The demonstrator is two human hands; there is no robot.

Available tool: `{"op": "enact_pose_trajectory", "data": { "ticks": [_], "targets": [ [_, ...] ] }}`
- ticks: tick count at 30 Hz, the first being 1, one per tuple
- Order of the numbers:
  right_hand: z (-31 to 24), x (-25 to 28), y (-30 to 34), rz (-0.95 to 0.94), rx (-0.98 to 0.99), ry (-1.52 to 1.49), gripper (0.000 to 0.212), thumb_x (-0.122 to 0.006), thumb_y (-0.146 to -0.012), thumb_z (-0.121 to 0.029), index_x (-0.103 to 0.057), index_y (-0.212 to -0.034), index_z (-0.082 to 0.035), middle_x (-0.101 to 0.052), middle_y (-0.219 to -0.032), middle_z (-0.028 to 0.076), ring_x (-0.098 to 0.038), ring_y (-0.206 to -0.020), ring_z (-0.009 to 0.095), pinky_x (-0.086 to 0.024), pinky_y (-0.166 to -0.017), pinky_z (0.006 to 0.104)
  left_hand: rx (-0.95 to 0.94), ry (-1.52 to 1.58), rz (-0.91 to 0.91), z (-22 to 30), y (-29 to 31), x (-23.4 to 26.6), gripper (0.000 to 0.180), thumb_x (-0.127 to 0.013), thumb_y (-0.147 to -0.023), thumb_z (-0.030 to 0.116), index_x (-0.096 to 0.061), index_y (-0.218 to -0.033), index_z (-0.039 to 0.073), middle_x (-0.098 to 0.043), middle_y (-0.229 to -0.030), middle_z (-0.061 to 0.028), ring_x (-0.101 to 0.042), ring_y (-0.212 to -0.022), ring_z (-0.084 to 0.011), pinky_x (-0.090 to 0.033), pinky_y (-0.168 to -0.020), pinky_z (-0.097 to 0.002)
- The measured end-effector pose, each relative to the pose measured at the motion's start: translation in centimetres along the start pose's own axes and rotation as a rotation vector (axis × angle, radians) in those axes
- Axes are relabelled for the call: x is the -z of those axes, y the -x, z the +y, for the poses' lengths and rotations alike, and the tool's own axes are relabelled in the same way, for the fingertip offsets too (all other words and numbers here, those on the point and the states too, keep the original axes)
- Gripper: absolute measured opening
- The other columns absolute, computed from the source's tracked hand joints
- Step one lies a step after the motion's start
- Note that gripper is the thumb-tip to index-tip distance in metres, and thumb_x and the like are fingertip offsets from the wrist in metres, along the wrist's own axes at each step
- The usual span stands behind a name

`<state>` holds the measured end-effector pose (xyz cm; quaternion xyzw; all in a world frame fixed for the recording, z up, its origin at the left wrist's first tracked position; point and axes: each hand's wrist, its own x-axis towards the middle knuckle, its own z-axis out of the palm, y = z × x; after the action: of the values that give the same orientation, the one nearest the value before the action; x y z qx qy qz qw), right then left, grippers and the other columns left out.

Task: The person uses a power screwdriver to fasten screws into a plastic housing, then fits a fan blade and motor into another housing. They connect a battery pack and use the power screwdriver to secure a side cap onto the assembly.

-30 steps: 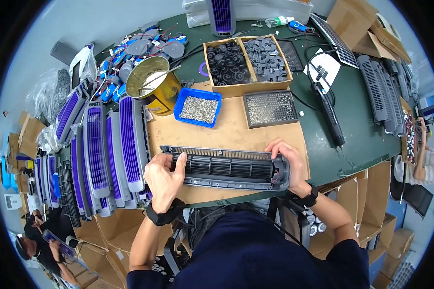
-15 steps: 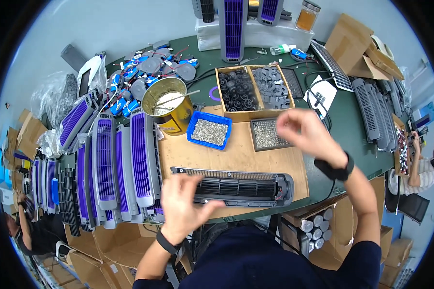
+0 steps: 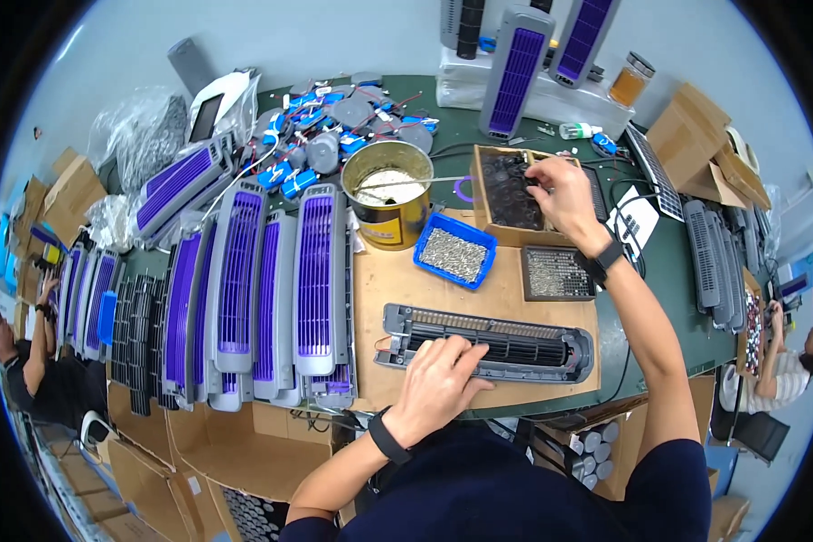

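A grey tower-fan housing (image 3: 569, 369), with a long black ribbed roller (image 3: 515, 350) inside, lies face up on a cardboard sheet before me. My left hand (image 3: 440, 379) grips its front rim, fingers over the roller side and thumb outside the rim. My right hand (image 3: 562, 194) reaches into the divided cardboard box (image 3: 526, 237), its thumb and fingers pinched together. Whatever lies between those fingertips is too small and dark to name. Round black parts (image 3: 506, 194) fill the box's left compartment; my hand covers most of the right one.
A blue tray of screws (image 3: 454, 256), a dark screw tray (image 3: 558, 273) and a yellow tin (image 3: 388, 217) stand behind the housing. Purple-grilled fan housings (image 3: 239, 289) crowd the left. Wired motors (image 3: 334, 135) are heaped behind. Other people work at both sides.
My right hand has moved from above the dark screw tray up into the divided box. My left hand has come down onto the housing's rim. The whole view has shifted.
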<state>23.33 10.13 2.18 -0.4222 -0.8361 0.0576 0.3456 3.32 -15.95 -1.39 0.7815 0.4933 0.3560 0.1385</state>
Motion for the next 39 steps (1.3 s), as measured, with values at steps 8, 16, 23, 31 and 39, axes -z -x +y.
{"op": "enact_pose_trajectory", "data": {
  "ticks": [8,16,23,31,39],
  "targets": [
    [-16.4,1.5,8.6,-0.353,0.382,-0.499,0.023,-0.069,-0.068,0.004,-0.058,-0.087,-0.003,-0.059,-0.078,0.010,-0.061,-0.069,0.029,-0.051,-0.062,0.0369,0.424,0.753,0.284,-1.1,0.6,2.7,0.039,-0.072,-0.086,0.012,-0.062,-0.120,-0.005,-0.068,-0.094,-0.0106,-0.063,-0.071,-0.0111,-0.052,-0.065,-0.0236],
    [-15.2,1.4,9.1,-0.628,0.361,-0.237,0.022,-0.078,-0.070,-0.010,-0.061,-0.082,-0.002,-0.059,-0.095,0.011,-0.061,-0.087,0.029,-0.051,-0.067,0.0385,0.717,0.943,0.400,-3.3,3.3,4.6,0.032,-0.065,-0.086,-0.008,-0.064,-0.117,-0.005,-0.065,-0.100,-0.0068,-0.062,-0.082,-0.0102,-0.052,-0.078,-0.0222],
    [-13.1,1.2,10.1,-0.810,0.424,0.066,0.041,-0.078,-0.070,-0.033,-0.063,-0.072,0.005,-0.054,-0.104,0.014,-0.058,-0.093,0.029,-0.051,-0.072,0.0385,0.734,0.780,0.416,-5.3,4.6,2.8,0.026,-0.051,-0.095,-0.005,-0.062,-0.118,-0.006,-0.060,-0.103,-0.0078,-0.064,-0.093,-0.0131,-0.053,-0.084,-0.0231],
    [-12.2,2.2,9.5,-0.911,0.287,-0.134,0.040,-0.080,-0.068,-0.031,-0.067,-0.081,0.004,-0.056,-0.113,0.012,-0.061,-0.090,0.032,-0.050,-0.075,0.0409,0.700,0.606,0.208,-5.7,4.7,2.9,0.025,-0.063,-0.088,-0.004,-0.068,-0.112,-0.002,-0.066,-0.103,-0.0088,-0.062,-0.085,-0.0111,-0.050,-0.075,-0.0212],
    [-11.9,2.3,9.4,-0.914,0.271,-0.142,0.041,-0.081,-0.067,-0.032,-0.067,-0.080,0.004,-0.056,-0.112,0.012,-0.061,-0.086,0.031,-0.050,-0.073,0.0408,0.697,0.821,0.283,-5.8,4.6,2.4,0.025,-0.065,-0.083,-0.010,-0.070,-0.106,-0.002,-0.062,-0.110,-0.0079,-0.064,-0.092,-0.0122,-0.055,-0.081,-0.0222]
  ]
}}
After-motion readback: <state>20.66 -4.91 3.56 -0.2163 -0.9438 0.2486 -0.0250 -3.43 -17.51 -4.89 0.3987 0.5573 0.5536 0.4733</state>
